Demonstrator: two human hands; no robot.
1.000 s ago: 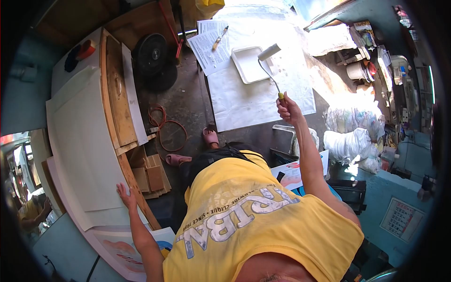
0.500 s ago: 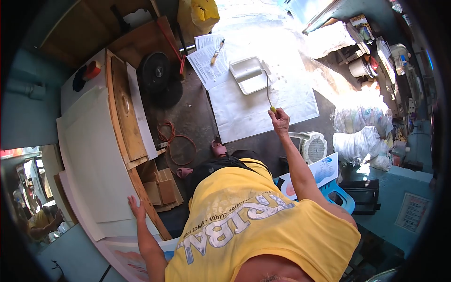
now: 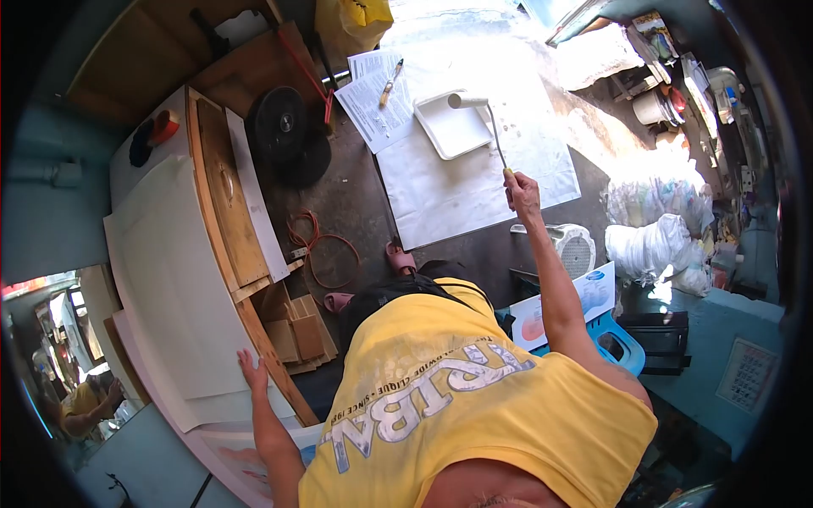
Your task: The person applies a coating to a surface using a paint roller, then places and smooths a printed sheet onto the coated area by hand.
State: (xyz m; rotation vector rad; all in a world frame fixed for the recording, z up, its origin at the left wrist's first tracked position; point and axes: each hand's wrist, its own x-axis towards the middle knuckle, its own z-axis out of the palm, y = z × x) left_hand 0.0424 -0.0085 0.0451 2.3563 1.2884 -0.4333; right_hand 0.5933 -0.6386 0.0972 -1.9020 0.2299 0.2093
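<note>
My right hand (image 3: 523, 193) is closed round the yellow-green handle of a paint roller (image 3: 500, 140). The roller's pale head is over the upper right part of a white paint tray (image 3: 455, 131); whether they touch I cannot tell. The tray lies on a large white sheet (image 3: 457, 196) on the floor. My left hand (image 3: 252, 372), fingers apart and holding nothing, is at the edge of the white panel (image 3: 174, 288) that covers a wooden cabinet.
Printed papers (image 3: 368, 106) with a brush (image 3: 390, 83) lie left of the tray. An orange cord (image 3: 332, 244) is coiled near my feet. A white fan-like object (image 3: 576, 247) and a blue stool (image 3: 616, 343) stand at the right, near plastic bundles (image 3: 650, 245).
My right hand has moved up and to the right. The roller head has shifted from inside the tray to above its upper right part. My left hand has hardly moved.
</note>
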